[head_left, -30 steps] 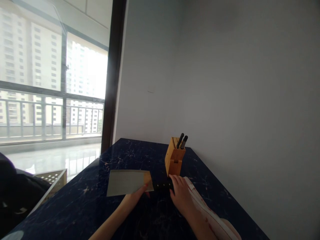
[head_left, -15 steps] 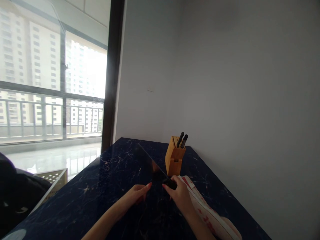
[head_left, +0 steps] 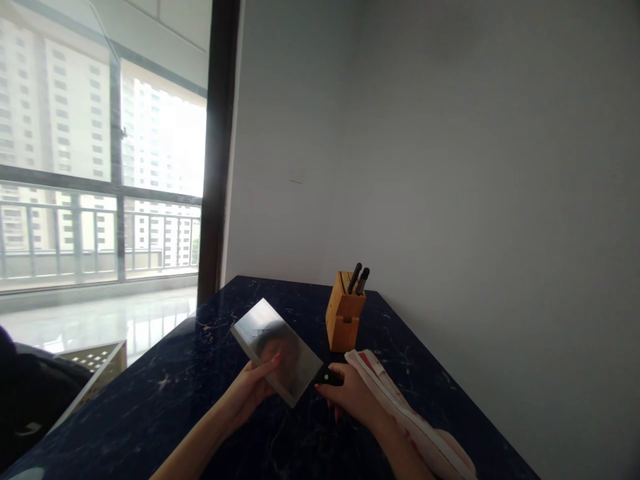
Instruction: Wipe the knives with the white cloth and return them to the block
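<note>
A cleaver (head_left: 300, 373) with a broad, shiny blade is held up over the dark table, its flat face turned toward me and showing a reflection. My right hand (head_left: 350, 393) is closed round its black handle. My left hand (head_left: 255, 387) grips the lower left edge of the blade, thumb on the flat face and the other fingers behind it, partly hidden. Just beyond my right hand stands a wooden knife block (head_left: 344, 320), with two black-handled tools (head_left: 359, 280) in its top. A folded white and red towel (head_left: 395, 407) lies beside my right forearm.
The dark blue marbled table (head_left: 215, 347) runs back to a grey wall (head_left: 450, 200). To the left, a perforated light-coloured basket (head_left: 100, 360) and a black item (head_left: 35, 387) stand by the table's edge. Large windows (head_left: 100, 233) lie beyond.
The cleaver has turned from nearly edge-on so that its flat face shows. My left hand has moved from beside the blade to hold it. The view has shifted slightly.
</note>
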Available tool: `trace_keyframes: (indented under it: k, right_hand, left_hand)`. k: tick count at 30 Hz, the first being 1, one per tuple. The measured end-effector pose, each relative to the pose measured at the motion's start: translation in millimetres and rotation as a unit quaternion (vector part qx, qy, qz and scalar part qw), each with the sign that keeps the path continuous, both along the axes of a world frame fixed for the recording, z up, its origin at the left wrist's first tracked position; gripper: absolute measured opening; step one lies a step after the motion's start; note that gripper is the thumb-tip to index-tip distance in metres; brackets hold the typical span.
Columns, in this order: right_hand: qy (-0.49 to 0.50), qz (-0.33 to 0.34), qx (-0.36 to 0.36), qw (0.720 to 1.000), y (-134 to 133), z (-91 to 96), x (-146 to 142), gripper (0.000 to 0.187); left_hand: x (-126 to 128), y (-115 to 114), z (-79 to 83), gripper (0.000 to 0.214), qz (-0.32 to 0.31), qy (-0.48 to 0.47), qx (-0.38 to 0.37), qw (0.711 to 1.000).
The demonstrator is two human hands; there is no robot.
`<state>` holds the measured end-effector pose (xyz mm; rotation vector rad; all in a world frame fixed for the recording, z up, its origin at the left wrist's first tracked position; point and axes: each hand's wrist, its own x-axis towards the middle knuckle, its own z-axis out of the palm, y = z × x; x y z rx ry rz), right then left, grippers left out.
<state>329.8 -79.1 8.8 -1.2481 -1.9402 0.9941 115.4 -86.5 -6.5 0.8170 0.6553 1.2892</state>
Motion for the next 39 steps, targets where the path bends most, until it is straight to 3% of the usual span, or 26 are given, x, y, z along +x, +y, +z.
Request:
trace_keyframes:
  k: [3,6,8,11,16,22,25,27,29,33,39]
  right_hand:
    - [-0.124,-0.080,0.153,0.977,2,1.8,11,0.024]
    - [-0.281,-0.209,0.292,0.890,4,-2.3,26,0.022]
    - [-0.369,-0.240,0.305,0.844,5,-7.2,36,0.019]
    - [-0.441,-0.240,0.286,0.816,8,-13.7,45,0.027]
    - [-0.417,-0.235,0.312,0.821,19,-16.8,44,0.029]
    - [-0.419,-0.215,0.291,0.833,31,-12.8,55,0.032]
    - [-0.420,-0.224,0.292,0.829,29,-13.2,59,0.025]
    - [-0.416,-0.236,0.304,0.824,27,-16.5,55,0.020]
    - [-0.411,-0.234,0.320,0.821,27,-22.0,47,0.028]
    - [-0.400,-0.214,0.318,0.833,35,-32.7,38,0.024]
    - [-0.353,-0.271,0.332,0.832,36,-24.6,40,0.021]
  left_hand:
    - [0,4,-7.3,0.036,0.037,0.010,-0.020,0.999]
    - [-2,11,-12.6,0.036,0.069,0.013,-0.024,0.997]
    - [-5,14,-14.0,0.034,0.098,0.017,-0.018,0.995]
    - [-7,18,-14.6,0.032,0.127,0.018,-0.011,0.992]
    - [-4,19,-16.2,0.029,0.138,0.013,-0.006,0.990]
    - [-9,23,-17.3,0.026,0.159,0.036,-0.006,0.987]
    - [-11,25,-18.3,0.024,0.174,0.040,-0.003,0.984]
    - [-10,26,-19.0,0.023,0.181,0.038,-0.002,0.983]
    - [-8,25,-19.3,0.021,0.176,0.032,0.000,0.984]
    - [-4,23,-19.0,0.021,0.172,0.028,0.004,0.985]
    - [-3,24,-22.0,0.024,0.187,0.068,0.006,0.980]
